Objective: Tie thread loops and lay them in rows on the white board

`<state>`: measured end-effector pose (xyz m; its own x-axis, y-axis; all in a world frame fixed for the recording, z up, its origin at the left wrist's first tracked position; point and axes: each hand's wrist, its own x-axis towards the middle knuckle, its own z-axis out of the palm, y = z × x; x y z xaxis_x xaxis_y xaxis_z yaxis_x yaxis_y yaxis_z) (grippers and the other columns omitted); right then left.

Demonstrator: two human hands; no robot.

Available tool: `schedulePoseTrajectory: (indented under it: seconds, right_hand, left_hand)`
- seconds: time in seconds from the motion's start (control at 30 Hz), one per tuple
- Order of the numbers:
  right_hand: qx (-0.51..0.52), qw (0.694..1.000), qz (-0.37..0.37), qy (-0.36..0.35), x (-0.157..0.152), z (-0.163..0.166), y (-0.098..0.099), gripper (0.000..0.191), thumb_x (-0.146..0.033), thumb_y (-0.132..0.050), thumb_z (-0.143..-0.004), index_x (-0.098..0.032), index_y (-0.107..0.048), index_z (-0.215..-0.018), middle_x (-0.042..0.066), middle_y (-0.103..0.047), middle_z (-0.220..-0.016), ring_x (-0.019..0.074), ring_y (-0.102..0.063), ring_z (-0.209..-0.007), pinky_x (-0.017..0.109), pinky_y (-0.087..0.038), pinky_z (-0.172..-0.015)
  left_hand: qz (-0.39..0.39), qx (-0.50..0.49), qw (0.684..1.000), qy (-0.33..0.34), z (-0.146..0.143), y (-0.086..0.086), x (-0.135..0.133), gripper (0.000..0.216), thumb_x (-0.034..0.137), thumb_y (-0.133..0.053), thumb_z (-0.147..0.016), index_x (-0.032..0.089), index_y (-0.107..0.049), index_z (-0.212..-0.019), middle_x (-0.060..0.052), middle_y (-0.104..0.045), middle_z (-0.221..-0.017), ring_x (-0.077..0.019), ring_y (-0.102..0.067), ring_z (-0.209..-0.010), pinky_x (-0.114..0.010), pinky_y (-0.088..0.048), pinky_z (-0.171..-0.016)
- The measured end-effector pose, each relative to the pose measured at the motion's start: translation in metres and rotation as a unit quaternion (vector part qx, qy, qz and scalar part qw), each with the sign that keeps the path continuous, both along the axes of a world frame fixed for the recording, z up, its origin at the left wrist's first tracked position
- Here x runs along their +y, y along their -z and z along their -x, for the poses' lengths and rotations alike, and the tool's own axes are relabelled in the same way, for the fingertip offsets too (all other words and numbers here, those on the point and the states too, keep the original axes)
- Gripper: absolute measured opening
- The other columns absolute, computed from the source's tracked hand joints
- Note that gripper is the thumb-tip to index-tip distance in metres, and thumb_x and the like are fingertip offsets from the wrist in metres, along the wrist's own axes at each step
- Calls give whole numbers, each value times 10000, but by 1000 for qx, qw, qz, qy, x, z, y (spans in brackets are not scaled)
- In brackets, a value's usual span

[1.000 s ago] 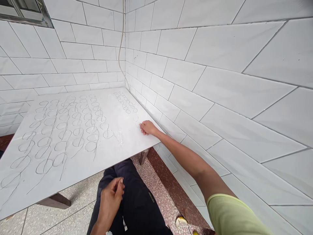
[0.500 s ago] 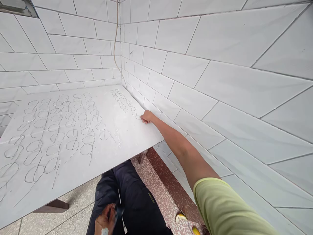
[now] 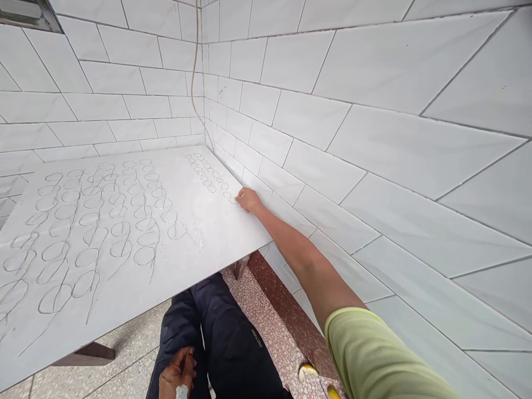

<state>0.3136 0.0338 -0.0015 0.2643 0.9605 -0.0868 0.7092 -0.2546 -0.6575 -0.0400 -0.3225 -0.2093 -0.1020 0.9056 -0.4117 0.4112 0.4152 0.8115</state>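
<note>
A large white tile slab (image 3: 195,244) lies flat in front of me, covered with several rows of drawn loops (image 3: 103,221). A shorter row of small loops (image 3: 208,174) runs along its right side. My right hand (image 3: 248,199) reaches out to the near end of that row, at the slab's right edge by the wall, fingers pinched together on the surface; what they hold is hidden. My left hand (image 3: 178,374) rests low on my dark trousers (image 3: 233,338), fingers curled around something thin and dark that I cannot make out.
White tiled walls (image 3: 374,138) close in behind and on the right. A thin cable (image 3: 194,83) hangs down the corner. Dark wooden supports (image 3: 85,353) hold the slab above a speckled floor (image 3: 270,327). Small yellow objects (image 3: 307,370) lie by my right side.
My right hand slid a little farther along the slab's right edge toward the row of small loops. My left hand dropped lower on my lap, near the frame's bottom.
</note>
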Motion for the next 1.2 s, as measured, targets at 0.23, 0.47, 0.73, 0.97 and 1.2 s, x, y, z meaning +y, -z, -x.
schedulePoseTrajectory:
  seconds: [0.23,0.47,0.73,0.97,1.2]
  right_hand:
    - [-83,995,-49,1,10,2,11,122,-153,-547,-947,-182,-658,-988,100,-722,-1008,186,-656,-814,261,-475,-683]
    - [-125,990,-67,17,18,4,17,155,-150,-526,-958,-178,-673,-997,122,-725,-1068,227,-659,-952,283,-478,-774]
    - [-126,986,-104,30,-12,6,15,281,-261,-383,-1043,-154,-622,-1146,123,-725,-1036,229,-660,-961,299,-478,-806]
    - [-120,916,-291,-248,-81,92,21,314,-204,-388,-1025,-148,-607,-1241,137,-660,-1203,236,-580,-1138,350,-454,-1000]
    - [-169,875,-259,-372,-115,152,22,286,-273,-470,-1036,-137,-630,-1231,147,-609,-1254,259,-527,-1156,399,-455,-1000]
  left_hand:
    - [3,1,1000,11,1,4,0,409,521,-516,-822,216,-725,-996,-42,-729,-725,-239,-695,-581,-312,-556,-518]
    - [18,11,1000,7,0,2,2,355,473,-521,-827,223,-728,-969,-30,-716,-699,-230,-695,-574,-302,-552,-514]
    - [5,2,1000,3,-3,2,0,387,476,-507,-847,194,-730,-989,-31,-701,-696,-203,-648,-510,-301,-530,-482]
    - [-24,-24,999,-4,-4,8,-7,332,419,-523,-875,161,-716,-957,-33,-676,-705,-170,-625,-517,-259,-472,-442]
    - [-24,-41,999,1,-1,12,-13,296,378,-537,-884,152,-706,-971,-38,-669,-723,-167,-614,-533,-259,-471,-449]
